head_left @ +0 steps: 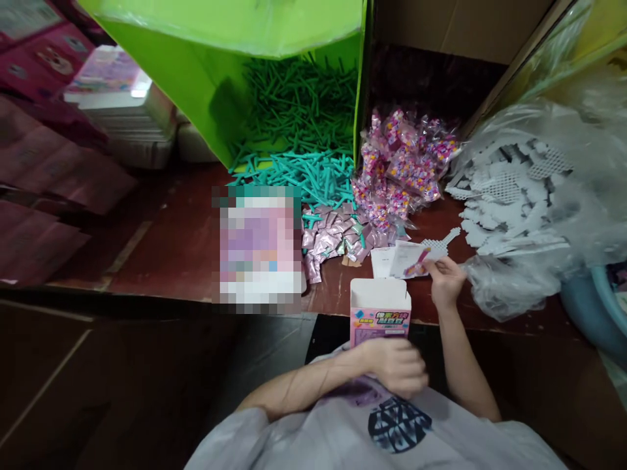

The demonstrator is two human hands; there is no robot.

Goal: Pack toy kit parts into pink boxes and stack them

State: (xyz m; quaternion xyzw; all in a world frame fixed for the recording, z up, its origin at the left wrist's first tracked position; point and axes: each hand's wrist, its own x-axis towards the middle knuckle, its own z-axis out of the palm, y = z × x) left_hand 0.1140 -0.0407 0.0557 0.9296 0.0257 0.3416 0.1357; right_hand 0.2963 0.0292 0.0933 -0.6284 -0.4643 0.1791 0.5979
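My right hand (445, 281) pinches a folded white leaflet (407, 258) with a pink picture, at the table's front edge. Beneath and beside it lie another white paper (381, 262) and a white perforated plastic piece (443, 244). A pink printed box (380, 316) stands upright with its top flap raised, at the table's edge close to my body. My left hand (396, 367) is closed in front of the box's lower part, its forearm crossing the box. The fingers curl away from view, so whatever they hold is hidden.
Small foil sachets (333, 235), teal sticks (304, 173) spilling from a green bin (196, 85), and bags of colourful beads (399, 163) lie ahead. White plastic pieces (509, 189) fill a clear bag at right. Stacked boxes (122, 114) stand left; a blurred-out package (259, 251) lies nearer.
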